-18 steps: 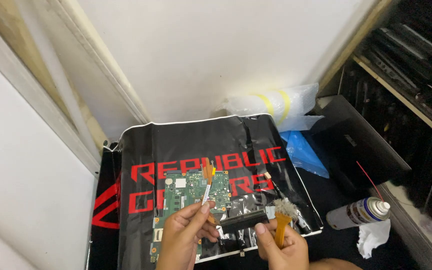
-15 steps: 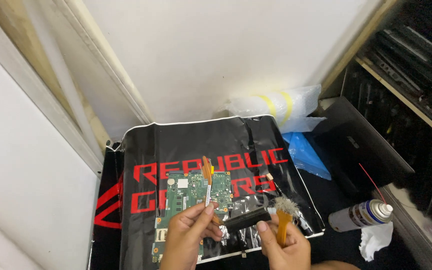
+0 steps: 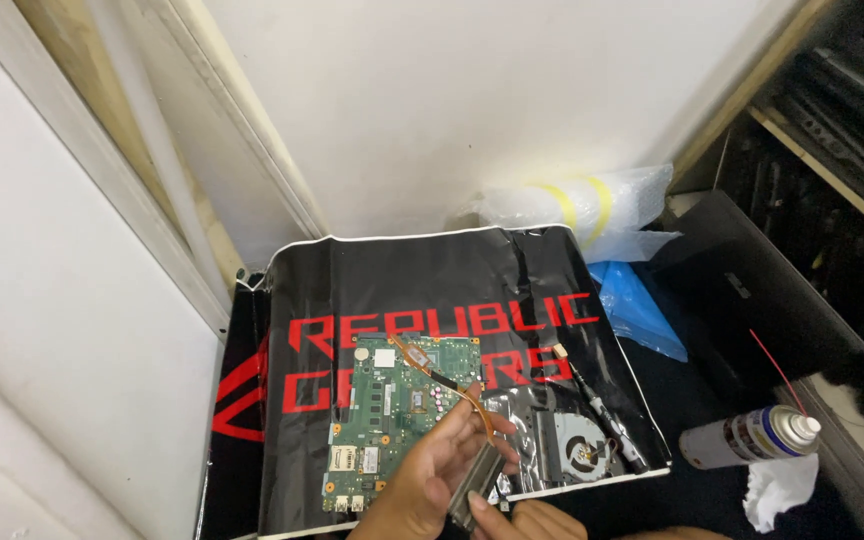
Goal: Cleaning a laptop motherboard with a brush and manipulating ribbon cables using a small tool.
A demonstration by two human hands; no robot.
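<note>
Your left hand [image 3: 432, 470] is clamped on the finned end of a copper heat pipe [image 3: 457, 390], held just above the green circuit board [image 3: 392, 410]. Your right hand [image 3: 527, 520] sits just beneath it, grip unclear. A cooling fan [image 3: 577, 445] lies to the right.

A spray can [image 3: 747, 437] lies beside crumpled white tissue [image 3: 780, 488].

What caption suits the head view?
Left hand holds a copper heat pipe over a green circuit board on a black mat.

Head camera looks steeply down, close, over the black mat [image 3: 432, 290].
</note>
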